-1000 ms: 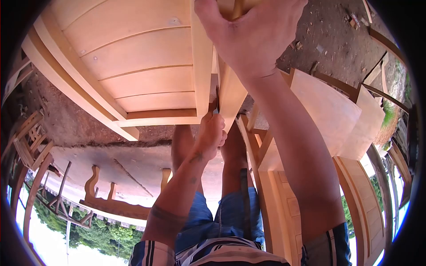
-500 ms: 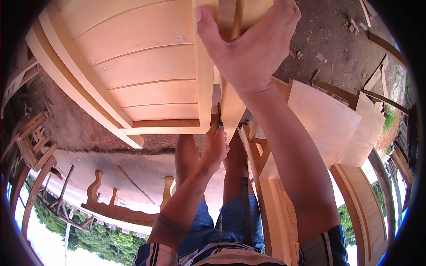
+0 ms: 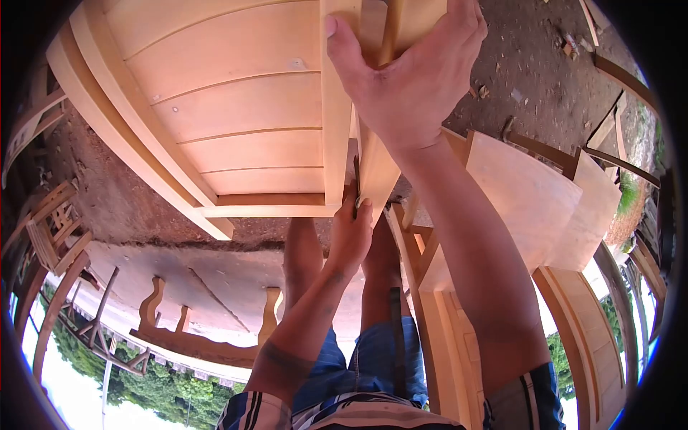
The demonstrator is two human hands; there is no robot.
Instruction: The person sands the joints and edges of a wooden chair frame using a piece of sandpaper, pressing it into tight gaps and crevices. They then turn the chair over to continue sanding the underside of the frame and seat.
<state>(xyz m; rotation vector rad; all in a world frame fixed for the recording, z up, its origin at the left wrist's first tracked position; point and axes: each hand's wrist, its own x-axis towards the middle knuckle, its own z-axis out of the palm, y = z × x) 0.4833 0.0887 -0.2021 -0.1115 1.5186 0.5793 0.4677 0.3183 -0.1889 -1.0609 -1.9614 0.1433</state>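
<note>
My left hand (image 3: 351, 233) is closed around a thin, dark, knife-like tool (image 3: 357, 170), its narrow blade pointing up into the gap between two wooden members. Left of that gap stands a pale panelled wooden piece (image 3: 251, 147) with grooved boards and a straight stile (image 3: 334, 136). To the right is a slanting wooden rail (image 3: 376, 172). Higher up, my right hand (image 3: 408, 86) grips the wooden frame, thumb spread toward the stile. Its fingertips are hidden past the far edge, and so is most of the tool's handle inside my left fist.
Flat wooden panels (image 3: 523, 193) and more panelled furniture (image 3: 584, 337) stand at the right. A carved wooden piece (image 3: 201, 344) lies behind on the left. Wooden frames (image 3: 57, 229) stand at the far left. Bare earth (image 3: 530, 79) surrounds the work.
My left hand has shifted slightly, and its thumb now lies higher along the tool. The panelled piece and my right hand appear a little further right in view.
</note>
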